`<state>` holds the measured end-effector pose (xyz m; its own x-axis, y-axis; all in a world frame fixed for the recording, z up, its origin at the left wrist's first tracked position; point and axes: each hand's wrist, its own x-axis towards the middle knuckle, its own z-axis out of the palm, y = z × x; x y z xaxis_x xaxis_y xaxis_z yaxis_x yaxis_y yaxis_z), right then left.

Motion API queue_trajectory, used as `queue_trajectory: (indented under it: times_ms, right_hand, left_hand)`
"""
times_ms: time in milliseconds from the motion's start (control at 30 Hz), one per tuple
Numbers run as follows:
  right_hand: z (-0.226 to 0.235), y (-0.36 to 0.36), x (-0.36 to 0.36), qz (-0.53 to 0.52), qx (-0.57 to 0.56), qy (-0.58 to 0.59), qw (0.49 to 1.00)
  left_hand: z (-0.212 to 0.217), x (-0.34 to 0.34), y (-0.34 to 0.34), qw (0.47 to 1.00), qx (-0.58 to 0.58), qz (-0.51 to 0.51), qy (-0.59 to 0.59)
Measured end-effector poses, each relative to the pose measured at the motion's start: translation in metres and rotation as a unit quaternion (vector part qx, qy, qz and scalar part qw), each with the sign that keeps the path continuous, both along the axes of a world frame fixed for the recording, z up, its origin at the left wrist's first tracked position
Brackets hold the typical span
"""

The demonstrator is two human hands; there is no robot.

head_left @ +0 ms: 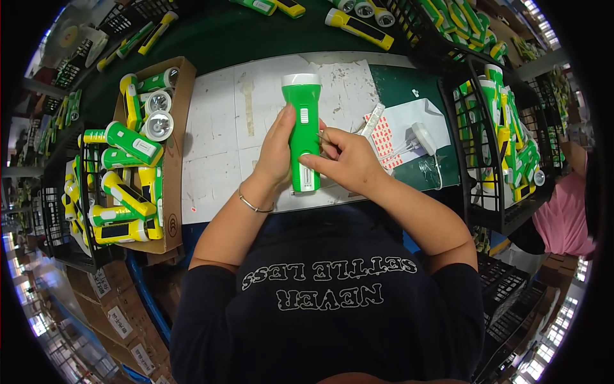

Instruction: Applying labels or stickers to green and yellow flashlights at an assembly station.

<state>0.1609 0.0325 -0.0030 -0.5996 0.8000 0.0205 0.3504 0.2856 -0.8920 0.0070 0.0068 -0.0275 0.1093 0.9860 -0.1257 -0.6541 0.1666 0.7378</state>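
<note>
The left hand (277, 148) wraps the left side of the green flashlight (304, 137), while the right hand (350, 155), fingers curled, lays its thumb on the near half. Held above the white sheet (220, 121), the flashlight points its white head far, its long axis running near to far.

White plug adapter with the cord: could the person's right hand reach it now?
Likely yes: the white plug adapter lies near the right hand, with low things like the red-patterned sheet between, though that hand is touching the green flashlight.
</note>
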Motion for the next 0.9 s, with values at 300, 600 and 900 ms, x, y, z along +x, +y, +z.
queue_trajectory:
  times_ms: [300,600,900]
  right_hand:
    - [0.013,0.037,0.022,-0.039,-0.067,0.065,0.995]
    - [0.04,0.052,0.034,0.137,-0.094,-0.037,0.985]
    - [0.032,0.052,0.032,0.136,-0.158,0.054,0.977]
  left_hand:
    - [0.025,-0.01,-0.009,0.985,-0.041,-0.004,0.166]
    - [0.057,-0.034,-0.03,0.673,0.173,-0.084,0.715]
    - [0.073,-0.073,-0.047,0.655,0.109,-0.164,0.73]
